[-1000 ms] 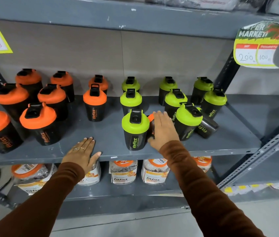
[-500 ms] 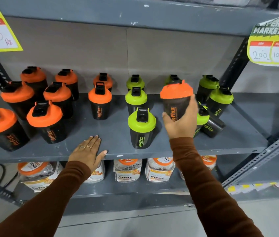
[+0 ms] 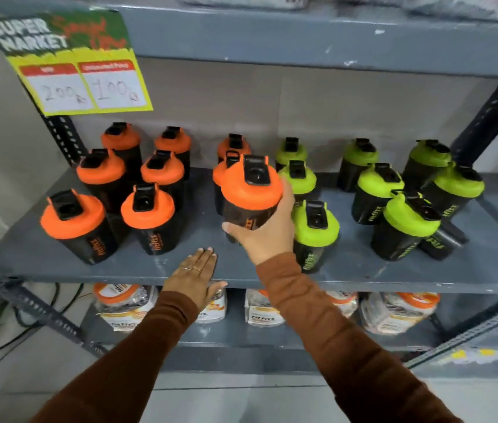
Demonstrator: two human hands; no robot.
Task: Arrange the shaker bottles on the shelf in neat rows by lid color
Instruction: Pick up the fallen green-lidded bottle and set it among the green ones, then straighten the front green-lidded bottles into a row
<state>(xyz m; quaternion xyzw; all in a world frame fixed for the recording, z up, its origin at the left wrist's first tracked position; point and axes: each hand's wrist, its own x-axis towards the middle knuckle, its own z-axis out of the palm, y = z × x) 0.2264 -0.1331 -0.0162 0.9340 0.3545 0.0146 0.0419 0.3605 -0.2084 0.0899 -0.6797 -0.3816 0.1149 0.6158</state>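
Black shaker bottles stand on a grey metal shelf. Orange-lidded ones fill the left half, green-lidded ones the right half. My right hand grips an orange-lidded bottle by its body, held upright just above the shelf in front of two other orange bottles in the middle column. My left hand lies flat on the shelf's front edge, fingers spread, holding nothing. At the far right a lidless black cup lies on its side behind a green bottle.
A yellow price sign hangs from the upper shelf at the left. Slanted metal uprights frame both sides. Orange-lidded jars sit on the shelf below. Cables trail on the floor at the left.
My right hand lifted the orange-lidded bottle out from among the green ones and carried it left into the orange column. The view shifted right. My left hand stayed on the shelf edge.
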